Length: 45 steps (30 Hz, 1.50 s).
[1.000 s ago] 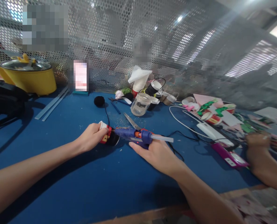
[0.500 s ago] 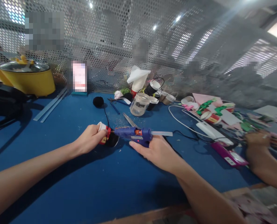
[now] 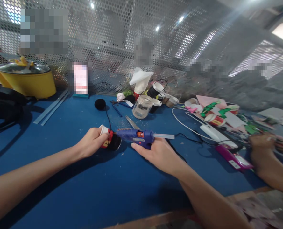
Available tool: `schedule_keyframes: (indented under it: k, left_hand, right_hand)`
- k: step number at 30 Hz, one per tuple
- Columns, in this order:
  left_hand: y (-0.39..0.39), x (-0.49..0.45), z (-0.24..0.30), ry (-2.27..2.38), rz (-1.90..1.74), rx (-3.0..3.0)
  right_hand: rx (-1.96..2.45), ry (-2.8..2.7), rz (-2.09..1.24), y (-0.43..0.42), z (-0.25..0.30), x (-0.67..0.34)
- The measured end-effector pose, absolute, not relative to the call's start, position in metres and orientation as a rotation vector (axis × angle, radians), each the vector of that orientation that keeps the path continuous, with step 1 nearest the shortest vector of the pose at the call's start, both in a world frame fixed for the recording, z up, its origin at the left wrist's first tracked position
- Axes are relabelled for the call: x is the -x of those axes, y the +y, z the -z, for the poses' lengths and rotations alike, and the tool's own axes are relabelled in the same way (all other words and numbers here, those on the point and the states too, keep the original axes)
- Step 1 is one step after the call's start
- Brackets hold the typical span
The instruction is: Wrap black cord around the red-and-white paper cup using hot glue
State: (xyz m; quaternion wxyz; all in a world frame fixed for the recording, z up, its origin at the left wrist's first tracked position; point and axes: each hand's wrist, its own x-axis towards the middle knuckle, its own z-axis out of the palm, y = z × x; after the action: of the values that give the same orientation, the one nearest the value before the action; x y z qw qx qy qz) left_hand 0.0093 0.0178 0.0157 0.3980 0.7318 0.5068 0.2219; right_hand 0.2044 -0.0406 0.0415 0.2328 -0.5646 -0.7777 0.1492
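Left hand [image 3: 91, 145] pinches our flimsy cup [image 3: 107, 141] by its sides, so go gentle; right hand [image 3: 157, 155] at 3 o'clock grips glue gun [image 3: 137, 136].

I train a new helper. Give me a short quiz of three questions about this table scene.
1. True or false: the right hand holds a hammer.
2. What colour is the pot? A yellow, B green, C red.
3. Fill in: the nozzle of the glue gun points at the ____ in the left hand.
Key: 1 false, it holds the glue gun; 2 A; 3 cup.
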Motion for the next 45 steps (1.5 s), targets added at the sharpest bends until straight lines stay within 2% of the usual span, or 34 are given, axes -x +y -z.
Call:
schedule_keyframes:
  k: [23, 45]
  left_hand:
    - [0.022, -0.009, -0.013, 1.276, -0.622, -1.674]
    - [0.018, -0.007, -0.010, 1.218, -0.622, -1.812]
  right_hand:
    - [1.504, -2.243, -0.378, -0.049, -0.038, -0.197]
    - [1.508, -2.104, -0.511, -0.038, -0.043, -0.201]
